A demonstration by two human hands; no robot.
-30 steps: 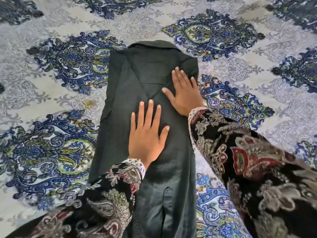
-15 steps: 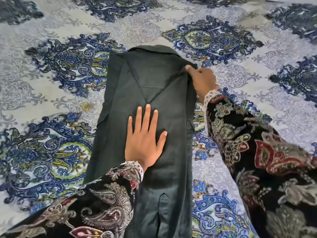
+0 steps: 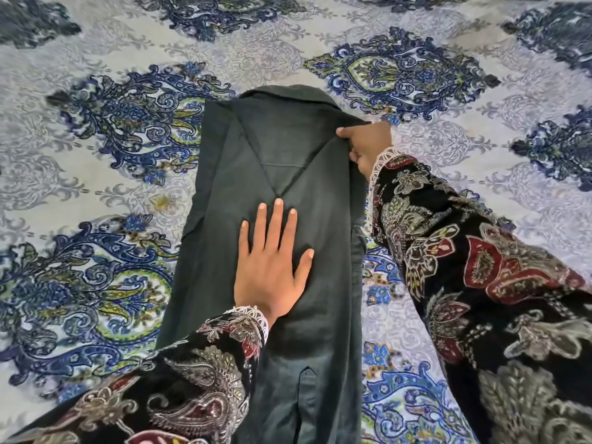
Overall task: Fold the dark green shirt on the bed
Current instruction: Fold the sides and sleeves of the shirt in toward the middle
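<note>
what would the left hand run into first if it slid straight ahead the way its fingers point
The left hand lies flat on the shirt. Sliding straight on, it would likely cross the sleeve folds, then the collar, then the bedspread.

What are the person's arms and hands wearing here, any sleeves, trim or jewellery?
Both arms wear long black sleeves printed with paisley and floral motifs in red, grey and cream. Each cuff ends in a white lace trim at the wrist. The left hand and right hand are bare, with no gloves; no rings or bracelets show on the parts in view.
</note>
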